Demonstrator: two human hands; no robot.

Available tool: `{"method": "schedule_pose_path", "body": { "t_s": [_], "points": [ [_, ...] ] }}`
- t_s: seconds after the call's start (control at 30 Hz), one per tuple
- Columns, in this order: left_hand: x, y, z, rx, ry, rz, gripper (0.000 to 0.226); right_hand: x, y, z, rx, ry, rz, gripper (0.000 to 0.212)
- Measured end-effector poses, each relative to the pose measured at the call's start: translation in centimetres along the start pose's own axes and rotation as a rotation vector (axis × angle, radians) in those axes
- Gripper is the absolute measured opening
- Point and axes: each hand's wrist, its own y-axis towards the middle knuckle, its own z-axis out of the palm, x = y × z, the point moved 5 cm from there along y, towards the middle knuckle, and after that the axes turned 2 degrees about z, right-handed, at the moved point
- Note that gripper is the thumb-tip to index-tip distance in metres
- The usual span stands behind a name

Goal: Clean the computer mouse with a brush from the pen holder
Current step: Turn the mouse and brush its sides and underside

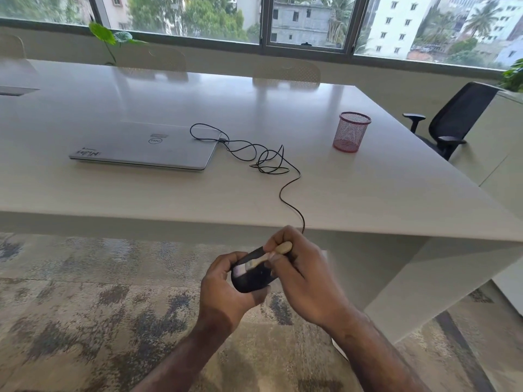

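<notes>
- Nearest me, left hand [226, 281] cups the black mouse [250, 278] below the table [368, 193] edge.
- Right hand [300, 275] pinches the brush [268, 257], bristles on the mouse.
- Red pen holder [351, 135] stands well apart.

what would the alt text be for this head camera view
A person's left hand holds a black wired mouse below the table's edge while the right hand brushes it with a small brush. On the table sit a closed laptop and a red mesh pen holder.
</notes>
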Motion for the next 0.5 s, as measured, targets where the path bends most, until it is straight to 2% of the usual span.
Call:
{"method": "schedule_pose_path", "body": {
  "t_s": [0.2,0.3,0.4,0.5],
  "points": [
    [-0.7,0.0,-0.3,-0.022,0.055,0.073,0.068,-0.6,0.8,-1.8,-0.136,-0.069,-0.002,0.016],
    [-0.4,-0.1,-0.3,-0.015,0.066,0.073,0.068,-0.5,0.7,-2.2,-0.157,-0.002,0.015,0.016],
    [-0.2,0.0,-0.5,-0.005,0.039,0.059,0.066,0.1,0.4,-1.6,-0.100,0.089,0.005,0.016],
    [-0.4,0.1,-0.5,0.011,0.032,0.056,0.062,0.0,0.1,-1.0,-0.002,0.021,-0.018,0.016]
  ]
}}
